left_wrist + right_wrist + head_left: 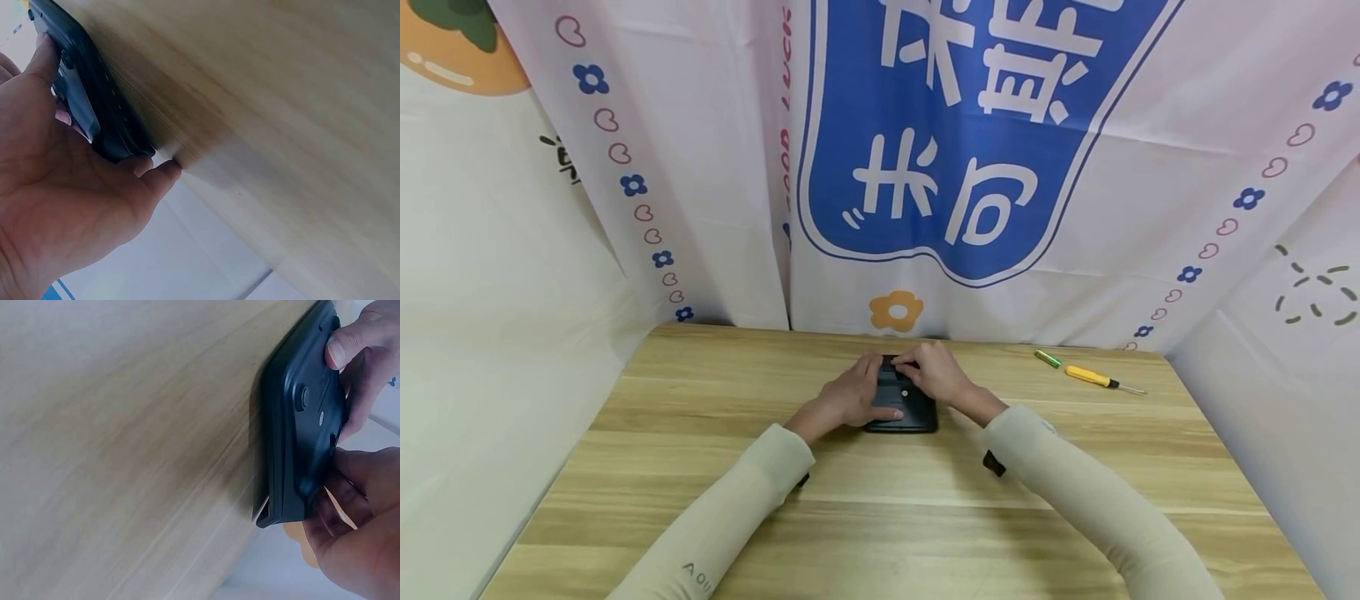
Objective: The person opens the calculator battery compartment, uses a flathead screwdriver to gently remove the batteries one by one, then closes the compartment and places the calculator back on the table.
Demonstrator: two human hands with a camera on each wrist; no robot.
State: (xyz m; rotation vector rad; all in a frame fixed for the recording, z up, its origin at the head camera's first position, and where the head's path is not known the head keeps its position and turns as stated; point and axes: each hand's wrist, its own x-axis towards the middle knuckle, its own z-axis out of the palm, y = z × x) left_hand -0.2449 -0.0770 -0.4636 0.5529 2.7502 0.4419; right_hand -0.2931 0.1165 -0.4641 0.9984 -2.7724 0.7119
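Observation:
A flat black device, shaped like a desk calculator (917,415), lies back side up near the table's far edge. Round feet and a small pale sticker show on its back in the right wrist view. My left hand (852,393) holds it from the left, thumb across the back and fingertips at the far end. The right hand (937,372) has thumb and fingers curled at the device's far end, over a dark recess. Whether a small part sits between those fingertips is hidden.
To the right lie a green battery (1047,358) and a screwdriver (1087,377) with a yellow handle, its shaft pointing right. A printed cloth (842,287) hangs directly behind the wooden table (880,517). White cloth walls stand at both sides.

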